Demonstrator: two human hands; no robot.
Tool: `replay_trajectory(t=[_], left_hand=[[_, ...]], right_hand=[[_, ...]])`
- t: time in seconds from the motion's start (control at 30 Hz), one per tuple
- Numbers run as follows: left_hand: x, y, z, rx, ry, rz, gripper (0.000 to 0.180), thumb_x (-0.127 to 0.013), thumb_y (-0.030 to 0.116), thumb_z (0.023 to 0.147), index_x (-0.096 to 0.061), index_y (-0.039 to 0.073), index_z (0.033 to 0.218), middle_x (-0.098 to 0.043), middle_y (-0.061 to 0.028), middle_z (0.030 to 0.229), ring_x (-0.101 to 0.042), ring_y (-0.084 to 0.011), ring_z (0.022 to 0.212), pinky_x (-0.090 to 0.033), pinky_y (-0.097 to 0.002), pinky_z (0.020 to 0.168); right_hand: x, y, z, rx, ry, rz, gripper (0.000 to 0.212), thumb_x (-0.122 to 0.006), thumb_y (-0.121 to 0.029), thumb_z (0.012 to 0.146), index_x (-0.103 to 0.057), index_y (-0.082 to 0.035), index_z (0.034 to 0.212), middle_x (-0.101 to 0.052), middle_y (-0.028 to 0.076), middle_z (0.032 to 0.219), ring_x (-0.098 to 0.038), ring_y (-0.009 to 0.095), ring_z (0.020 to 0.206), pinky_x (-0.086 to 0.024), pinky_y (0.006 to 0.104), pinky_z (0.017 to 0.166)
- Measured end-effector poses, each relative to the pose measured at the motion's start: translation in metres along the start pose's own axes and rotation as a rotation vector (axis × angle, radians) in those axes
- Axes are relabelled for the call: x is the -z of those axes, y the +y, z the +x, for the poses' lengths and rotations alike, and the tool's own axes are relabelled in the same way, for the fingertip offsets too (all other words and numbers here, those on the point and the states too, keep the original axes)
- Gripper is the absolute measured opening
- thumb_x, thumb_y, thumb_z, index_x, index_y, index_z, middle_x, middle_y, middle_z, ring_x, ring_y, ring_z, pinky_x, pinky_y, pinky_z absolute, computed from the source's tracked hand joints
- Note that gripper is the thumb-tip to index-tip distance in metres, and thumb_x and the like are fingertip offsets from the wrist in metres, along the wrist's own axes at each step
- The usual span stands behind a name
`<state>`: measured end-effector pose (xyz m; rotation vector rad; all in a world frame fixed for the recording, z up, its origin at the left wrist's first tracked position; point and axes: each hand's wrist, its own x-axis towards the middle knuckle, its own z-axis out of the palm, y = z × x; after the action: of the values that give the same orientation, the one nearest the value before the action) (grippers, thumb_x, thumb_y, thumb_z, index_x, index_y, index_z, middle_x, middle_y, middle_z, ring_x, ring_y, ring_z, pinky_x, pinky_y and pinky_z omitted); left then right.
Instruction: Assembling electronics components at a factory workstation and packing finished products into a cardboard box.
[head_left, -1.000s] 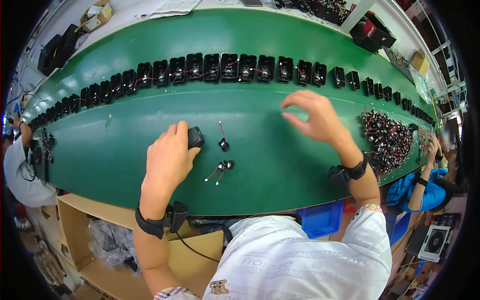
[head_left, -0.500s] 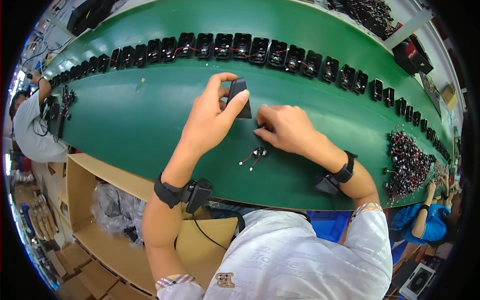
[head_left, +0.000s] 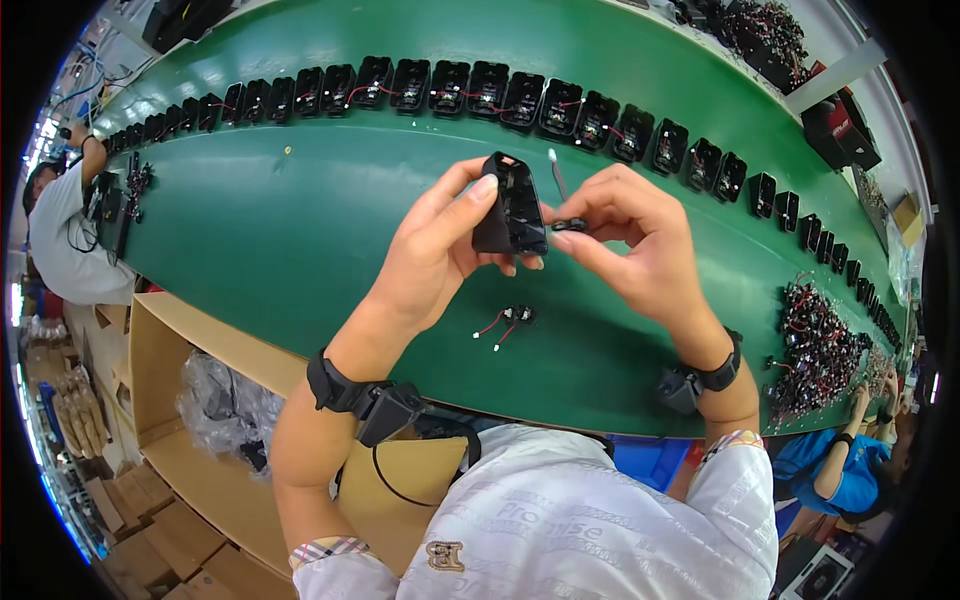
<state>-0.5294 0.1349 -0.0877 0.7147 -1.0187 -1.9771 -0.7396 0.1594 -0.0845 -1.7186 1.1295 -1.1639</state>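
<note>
Above the tabletop (head_left: 330, 220), well inside its near edge, the left hand (head_left: 432, 235) is clasping a case (head_left: 514, 212), probably light, stiff and best held by its sides. The right hand (head_left: 640, 228) is pinching a part (head_left: 570, 225) alongside.

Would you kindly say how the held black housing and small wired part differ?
The black housing is a larger, hollow box; the small wired part is compact, with a connector lead. The left hand grips the housing; the right hand pinches the wired part. Both look dark.
</note>
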Motion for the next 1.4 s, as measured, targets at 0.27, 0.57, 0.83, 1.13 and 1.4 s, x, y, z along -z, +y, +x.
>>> replay_trajectory(t=[0.27,0.57,0.83,1.13,1.4], left_hand=[[0.003,-0.002,0.002,-0.012,0.011,-0.050,0.037,-0.045,0.030,0.100,-0.045,0.003,0.126,-0.065,-0.0134,0.102,-0.067,-0.0226,0.079,-0.051,-0.0301,0.068],[-0.005,-0.010,0.002,0.025,-0.026,-0.084,0.040,-0.044,0.031,0.100,-0.043,0.003,0.129,-0.063,-0.0176,0.111,-0.066,-0.0231,0.080,-0.052,-0.0310,0.069],[-0.016,-0.004,0.001,-0.150,-0.027,-0.025,0.044,-0.046,0.031,0.100,-0.038,0.002,0.132,-0.060,-0.0213,0.116,-0.065,-0.0244,0.095,-0.054,-0.0339,0.080],[-0.012,-0.005,-0.001,-0.220,-0.132,0.267,0.058,-0.050,0.038,0.097,-0.034,0.000,0.137,-0.057,-0.0233,0.120,-0.061,-0.0239,0.107,-0.053,-0.0346,0.087],[-0.013,-0.007,0.004,-0.315,-0.165,0.377,0.062,-0.070,0.003,0.082,-0.040,0.002,0.136,-0.057,-0.0161,0.124,-0.059,-0.0206,0.108,-0.049,-0.0351,0.094]], right_hand=[[0.008,-0.004,0.001,-0.119,-0.094,0.303,0.022,-0.063,0.002,0.086,-0.069,0.000,0.107,-0.059,0.012,0.113,-0.067,0.016,0.089,-0.058,0.0265,0.078],[0.008,-0.002,-0.004,-0.140,-0.042,0.479,0.018,-0.068,0.005,0.082,-0.059,0.003,0.097,-0.061,0.008,0.100,-0.066,0.015,0.091,-0.056,0.0257,0.082],[0.010,0.006,-0.004,-0.304,-0.061,0.548,0.016,-0.072,-0.002,0.083,-0.060,0.001,0.094,-0.064,0.006,0.092,-0.065,0.012,0.085,-0.055,0.0249,0.078],[0.014,0.006,-0.007,-0.460,-0.124,0.650,0.014,-0.071,-0.012,0.086,-0.067,0.000,0.092,-0.067,0.005,0.087,-0.064,0.011,0.077,-0.052,0.0235,0.068],[0.020,-0.004,-0.011,0.082,0.164,0.128,0.008,-0.068,-0.004,0.085,-0.063,0.002,0.087,-0.065,0.007,0.087,-0.063,0.011,0.078,-0.052,0.0236,0.068]])
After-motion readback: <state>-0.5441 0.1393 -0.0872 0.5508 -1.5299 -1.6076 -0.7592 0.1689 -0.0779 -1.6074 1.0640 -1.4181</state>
